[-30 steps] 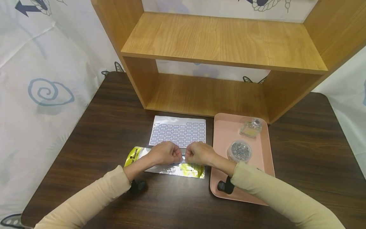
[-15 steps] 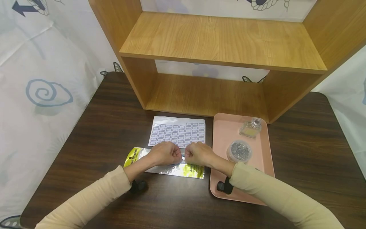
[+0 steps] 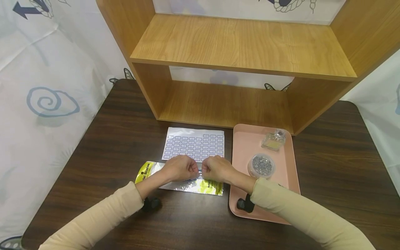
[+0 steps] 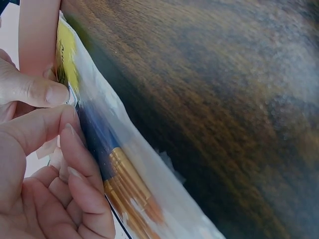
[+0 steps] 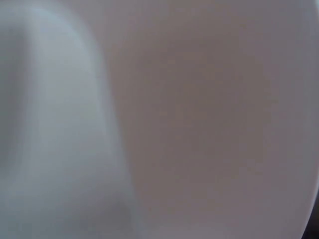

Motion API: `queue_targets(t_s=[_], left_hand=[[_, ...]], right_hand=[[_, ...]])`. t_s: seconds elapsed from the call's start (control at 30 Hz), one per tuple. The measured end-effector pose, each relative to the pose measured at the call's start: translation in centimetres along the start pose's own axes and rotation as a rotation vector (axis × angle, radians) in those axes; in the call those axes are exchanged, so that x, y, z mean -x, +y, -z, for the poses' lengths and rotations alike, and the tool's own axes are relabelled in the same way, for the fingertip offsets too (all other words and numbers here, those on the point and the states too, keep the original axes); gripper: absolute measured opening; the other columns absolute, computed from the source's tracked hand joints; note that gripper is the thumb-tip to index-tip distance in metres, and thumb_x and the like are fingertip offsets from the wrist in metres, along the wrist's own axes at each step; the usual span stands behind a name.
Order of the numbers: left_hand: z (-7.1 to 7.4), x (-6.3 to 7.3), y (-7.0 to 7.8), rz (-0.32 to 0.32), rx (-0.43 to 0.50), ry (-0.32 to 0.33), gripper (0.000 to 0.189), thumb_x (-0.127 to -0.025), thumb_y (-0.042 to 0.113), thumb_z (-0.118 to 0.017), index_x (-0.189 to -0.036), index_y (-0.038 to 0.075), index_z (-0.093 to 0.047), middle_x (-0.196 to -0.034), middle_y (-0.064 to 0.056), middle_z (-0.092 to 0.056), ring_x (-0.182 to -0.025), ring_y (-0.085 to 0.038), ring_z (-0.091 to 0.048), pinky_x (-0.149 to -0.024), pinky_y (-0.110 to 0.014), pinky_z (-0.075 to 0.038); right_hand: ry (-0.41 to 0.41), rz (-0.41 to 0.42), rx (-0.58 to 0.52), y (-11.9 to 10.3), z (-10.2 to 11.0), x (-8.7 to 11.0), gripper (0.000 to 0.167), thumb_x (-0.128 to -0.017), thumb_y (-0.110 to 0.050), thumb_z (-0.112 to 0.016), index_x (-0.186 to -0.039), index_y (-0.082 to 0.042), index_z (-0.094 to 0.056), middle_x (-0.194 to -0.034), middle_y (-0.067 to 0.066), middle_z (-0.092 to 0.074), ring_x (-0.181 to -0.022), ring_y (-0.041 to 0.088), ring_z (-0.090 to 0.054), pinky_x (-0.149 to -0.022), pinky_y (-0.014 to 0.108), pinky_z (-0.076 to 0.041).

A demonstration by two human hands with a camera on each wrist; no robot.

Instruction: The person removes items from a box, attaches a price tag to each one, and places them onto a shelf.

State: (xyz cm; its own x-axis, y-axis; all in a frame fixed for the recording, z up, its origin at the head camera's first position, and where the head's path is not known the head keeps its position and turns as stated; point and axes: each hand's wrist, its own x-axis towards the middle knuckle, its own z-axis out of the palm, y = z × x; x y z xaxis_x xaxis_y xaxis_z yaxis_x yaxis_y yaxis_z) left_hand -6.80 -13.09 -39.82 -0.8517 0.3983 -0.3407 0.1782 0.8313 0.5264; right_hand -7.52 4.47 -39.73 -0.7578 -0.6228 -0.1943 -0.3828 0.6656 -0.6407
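A silver and yellow pouch of paintbrushes (image 3: 187,186) lies flat on the table below both hands. My left hand (image 3: 180,167), fingers curled, pinches between thumb and forefinger at the far edge of the pouch. Facing it, my right hand (image 3: 217,168) is curled the same way, fingertips a small gap apart from the left ones. In the left wrist view a small white label (image 4: 73,96) shows between the fingertips, mostly covered by them. Brushes with golden ferrules (image 4: 129,177) show through the pouch's clear side. Just behind the hands lies a sheet of blue-bordered labels (image 3: 193,144).
At the right stands a pink tray (image 3: 242,139) with a clear tub of small metal pieces (image 3: 263,165) and a glass bottle (image 3: 274,140). My right forearm crosses over the tray. A wooden shelf (image 3: 243,48) rises at the back. The right wrist view is blurred pink and grey.
Both hands hold nearly the same place over the pouch. Only a slight shift of the head view shows.
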Motion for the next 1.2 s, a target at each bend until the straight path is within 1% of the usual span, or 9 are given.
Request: queue_targets(t_s=[0.27,0.43,1.2], left_hand=[[0.04,0.01,0.11,-0.007,-0.024,0.011,0.009,-0.075,0.021,-0.073,-0.068,0.021,-0.067,-0.058,0.012,-0.058,-0.06,-0.007,-0.051,-0.053,-0.024,-0.039],[0.02,0.05,0.2,-0.005,-0.021,0.016,0.01,-0.075,0.021,-0.073,-0.068,0.021,-0.067,-0.057,0.012,-0.057,-0.06,-0.007,-0.051,-0.053,-0.024,-0.038],[-0.14,0.06,0.0,-0.03,-0.006,0.029,0.011,-0.075,0.019,-0.074,-0.069,0.018,-0.065,-0.058,0.01,-0.057,-0.058,-0.008,-0.051,-0.052,-0.023,-0.039]], right_hand=[[0.012,0.029,0.014,0.01,-0.18,-0.08,0.018,-0.072,0.0,-0.064,-0.061,-0.011,-0.055,-0.053,-0.008,-0.043,-0.051,0.007,-0.04,-0.049,0.019,-0.03],[0.02,0.031,0.021,0.04,-0.24,-0.06,0.02,-0.071,0.001,-0.062,-0.06,-0.011,-0.052,-0.052,-0.008,-0.041,-0.05,0.007,-0.038,-0.048,0.018,-0.027],[0.004,0.015,0.004,0.0,-0.22,-0.08,0.018,-0.071,0.001,-0.063,-0.061,-0.012,-0.055,-0.054,-0.008,-0.044,-0.051,0.007,-0.041,-0.049,0.018,-0.03]])
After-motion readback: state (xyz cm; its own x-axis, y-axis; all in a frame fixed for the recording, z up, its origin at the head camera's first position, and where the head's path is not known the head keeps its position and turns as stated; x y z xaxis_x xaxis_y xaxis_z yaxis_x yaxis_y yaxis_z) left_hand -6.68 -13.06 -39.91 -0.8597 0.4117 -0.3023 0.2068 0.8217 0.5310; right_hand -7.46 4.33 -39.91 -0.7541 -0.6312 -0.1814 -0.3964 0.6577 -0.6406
